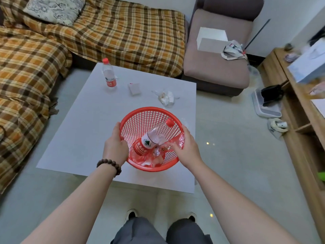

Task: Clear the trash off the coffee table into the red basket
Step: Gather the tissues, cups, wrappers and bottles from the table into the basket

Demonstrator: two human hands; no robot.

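Observation:
The red basket [140, 117] stands on the white coffee table [79, 131] near its front edge. Inside it lie a plastic bottle [154, 136] with a red cap and red label, plus crumpled clear plastic. My left hand [115, 146] grips the basket's left rim. My right hand [188, 147] is at the right rim, fingers closed on a piece of clear plastic wrap [175, 142] over the basket. Farther back on the table stand an upright water bottle [109, 74], a small white packet [135, 88] and a crumpled tissue wad [166, 97].
A plaid-covered sofa [44, 55] wraps the table's left and back sides. A brown armchair [218, 55] with a white box is at the back right. A wooden shelf unit [302, 106], a dustpan [269, 101] and floor litter lie to the right.

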